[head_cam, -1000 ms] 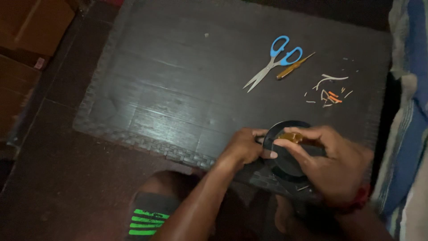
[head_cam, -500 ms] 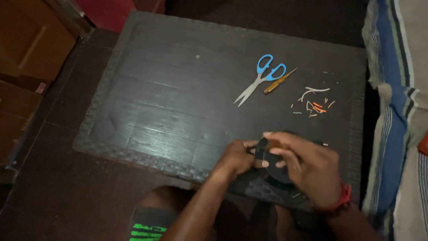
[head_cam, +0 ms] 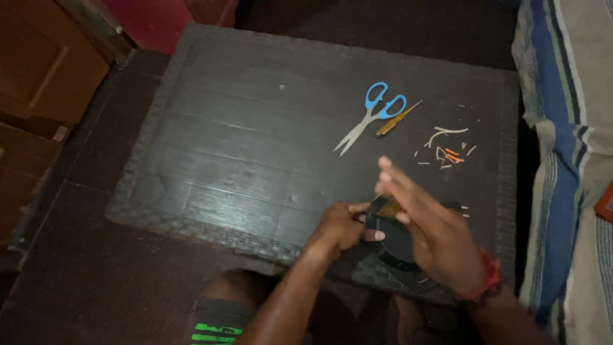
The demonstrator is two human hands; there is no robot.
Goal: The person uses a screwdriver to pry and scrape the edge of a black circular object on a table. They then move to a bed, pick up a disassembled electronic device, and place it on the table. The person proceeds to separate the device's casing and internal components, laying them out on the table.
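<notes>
Black and round, the disc (head_cam: 391,237) sits at the table's (head_cam: 242,153) near edge, pinched at its left rim by the closed left hand (head_cam: 338,229). The right hand (head_cam: 429,225), which half a second ago lay curled over the disc, has now opened, fingers (head_cam: 391,171) stretched toward the scissors (head_cam: 370,117), holding a thin amber-handled tool (head_cam: 391,206). Screwdriver (head_cam: 396,119) and wire scraps (head_cam: 447,151) lie unmoved.

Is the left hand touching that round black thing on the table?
Touching. The head view shows the left hand with its thumb and fingers closed on the edge of the round black thing, with no gap between them.
</notes>
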